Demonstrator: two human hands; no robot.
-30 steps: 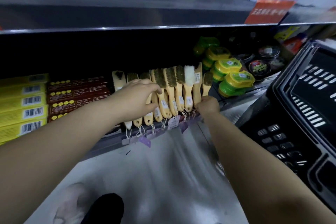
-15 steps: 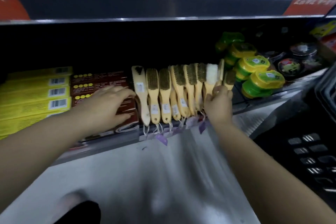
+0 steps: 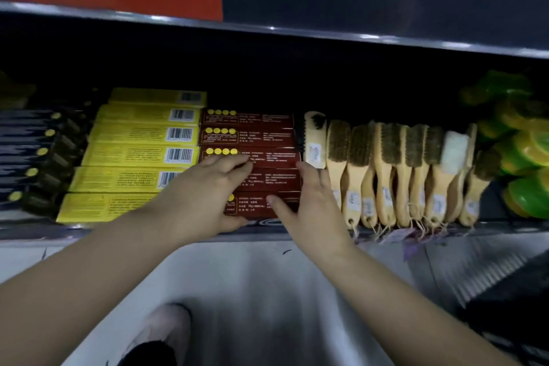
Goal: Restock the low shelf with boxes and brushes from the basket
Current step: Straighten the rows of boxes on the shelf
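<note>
Though their print blurs, the red boxes (image 3: 267, 140) are touched by left hand (image 3: 205, 196) and right hand (image 3: 315, 202), fingers straight.

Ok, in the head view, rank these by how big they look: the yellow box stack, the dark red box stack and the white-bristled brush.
1. yellow box stack, the widest.
2. dark red box stack, narrower; the left hand and right hand cover part of it.
3. white-bristled brush, by far the smallest.
</note>
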